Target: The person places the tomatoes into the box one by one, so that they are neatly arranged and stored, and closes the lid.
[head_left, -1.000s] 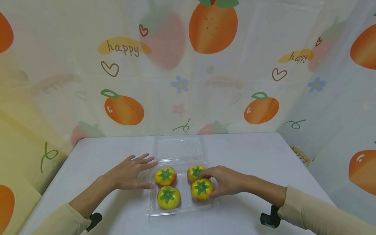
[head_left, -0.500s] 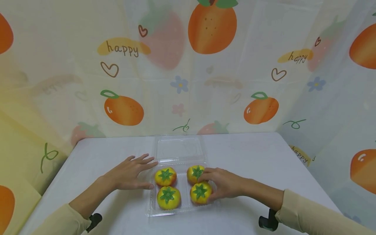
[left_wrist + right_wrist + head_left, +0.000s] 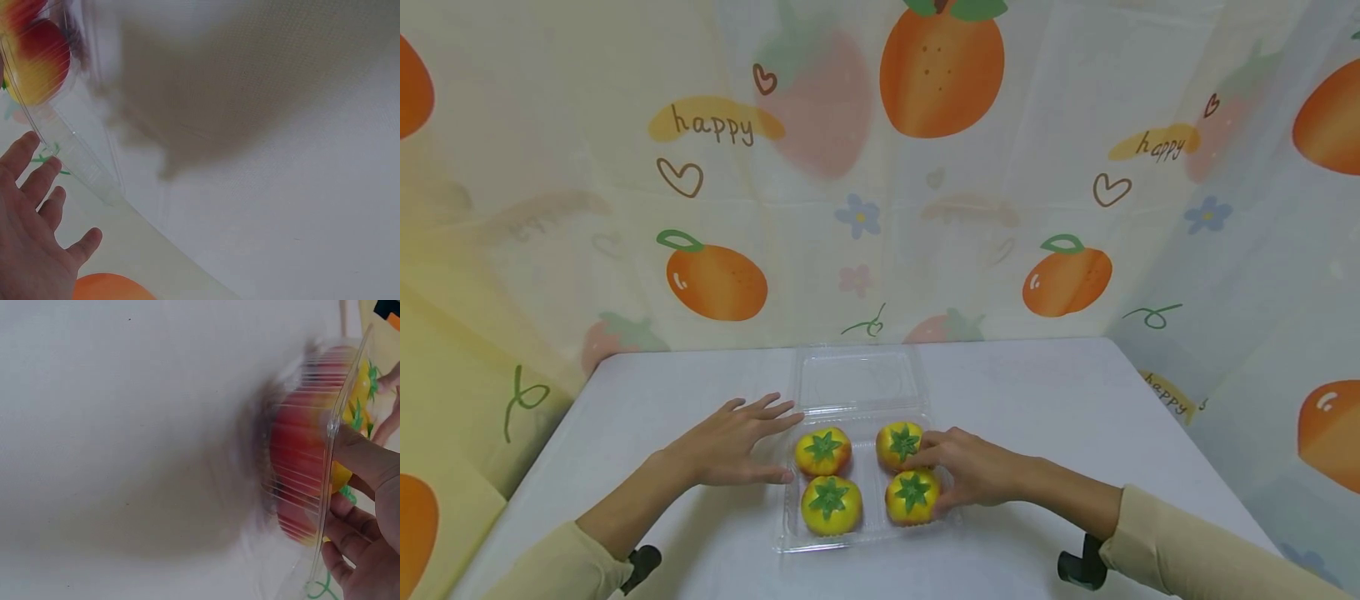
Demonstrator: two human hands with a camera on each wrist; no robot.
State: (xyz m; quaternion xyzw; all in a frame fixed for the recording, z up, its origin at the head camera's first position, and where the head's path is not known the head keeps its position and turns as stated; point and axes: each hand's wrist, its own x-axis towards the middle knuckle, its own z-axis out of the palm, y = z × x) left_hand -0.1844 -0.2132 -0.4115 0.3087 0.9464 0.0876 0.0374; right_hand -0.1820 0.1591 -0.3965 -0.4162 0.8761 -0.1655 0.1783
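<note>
A clear plastic clamshell box [image 3: 874, 527] lies on the table with its lid [image 3: 859, 377] folded back. On its left side sit two yellow-and-red persimmon-like fruits, the back one [image 3: 808, 454] and the front one [image 3: 820, 518], each with a green star-shaped top. A similar back right fruit [image 3: 890, 442] sits behind the front right fruit [image 3: 897, 504]. My right hand [image 3: 977, 468] holds that front right fruit within the box, thumb on its near side and fingers behind it. Spread fingers of my left hand [image 3: 733, 450] reach the box's left edge, holding nothing.
A white-covered table [image 3: 1037, 392] carries the box. Behind it and along both sides hangs a pale curtain [image 3: 970, 275] printed with oranges and strawberries. Black wrist mounts show under both sleeves [image 3: 1180, 533].
The front right fruit has come down slightly and toward the person, settling into the box, with my right hand following it. My left hand has stayed where it was.
</note>
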